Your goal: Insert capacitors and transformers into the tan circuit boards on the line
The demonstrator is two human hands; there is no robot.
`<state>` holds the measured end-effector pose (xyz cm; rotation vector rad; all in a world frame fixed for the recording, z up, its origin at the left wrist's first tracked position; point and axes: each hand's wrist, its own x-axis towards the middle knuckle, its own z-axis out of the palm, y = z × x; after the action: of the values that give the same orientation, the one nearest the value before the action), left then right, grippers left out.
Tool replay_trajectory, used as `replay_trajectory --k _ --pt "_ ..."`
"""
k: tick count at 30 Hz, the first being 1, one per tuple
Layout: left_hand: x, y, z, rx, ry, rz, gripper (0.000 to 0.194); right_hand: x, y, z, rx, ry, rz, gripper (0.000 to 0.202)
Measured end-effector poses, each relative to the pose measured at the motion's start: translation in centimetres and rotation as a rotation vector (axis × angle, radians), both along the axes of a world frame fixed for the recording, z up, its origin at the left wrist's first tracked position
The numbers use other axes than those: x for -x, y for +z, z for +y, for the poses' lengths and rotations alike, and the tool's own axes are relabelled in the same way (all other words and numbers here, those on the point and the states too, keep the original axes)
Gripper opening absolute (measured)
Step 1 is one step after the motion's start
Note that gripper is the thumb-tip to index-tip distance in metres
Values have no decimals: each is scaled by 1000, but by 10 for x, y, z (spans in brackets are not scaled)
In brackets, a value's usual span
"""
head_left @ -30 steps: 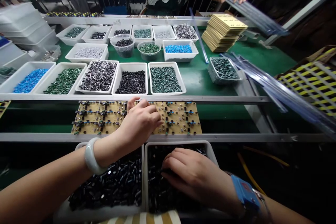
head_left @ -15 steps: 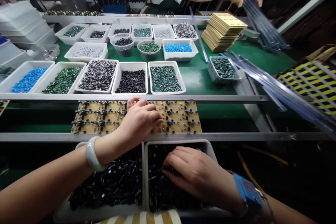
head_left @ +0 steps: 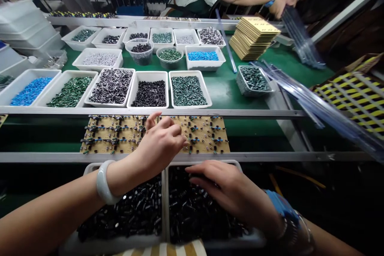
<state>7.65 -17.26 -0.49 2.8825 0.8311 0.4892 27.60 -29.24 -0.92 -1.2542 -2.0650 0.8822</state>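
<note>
Over the middle of a tan circuit board [head_left: 102, 134] is my left hand [head_left: 162, 138], its fingers bent down and together at the board; whatever they pinch is hidden behind the hand. The board carries rows of small black, blue and green components. My right hand [head_left: 225, 184] is above the right white bin [head_left: 166, 208], with thumb and fingertips close together around something dark that I cannot make out. Black cylindrical parts, like capacitors [head_left: 192, 216], fill that bin. Under my left forearm, the left bin holds similar black parts [head_left: 135, 208].
Metal rails [head_left: 264, 157] run along both sides of the board. Behind stand white trays of components [head_left: 189, 90], a stack of tan boards [head_left: 252, 38] and clear plastic tubes [head_left: 318, 96]. Across the bench, a co-worker's hand [head_left: 283, 2] holds more tubes.
My right hand has lifted slightly out of the black parts, with its fingers straighter. My left hand stays at the board, shifting only slightly. The co-worker's tubes have swung.
</note>
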Motion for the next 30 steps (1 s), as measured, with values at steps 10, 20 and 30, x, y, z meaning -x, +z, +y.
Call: replay_trajectory --k 10,20,30 --pt "49 37 -29 -26 -128 299 14 -18 -1 20 299 -238 166 25" --pt "76 -37 -76 120 -298 591 10 -15 3 36 -191 -169 -122 12" --pt "88 -36 -72 223 -262 480 8 -12 9 51 -398 59 -463 19"
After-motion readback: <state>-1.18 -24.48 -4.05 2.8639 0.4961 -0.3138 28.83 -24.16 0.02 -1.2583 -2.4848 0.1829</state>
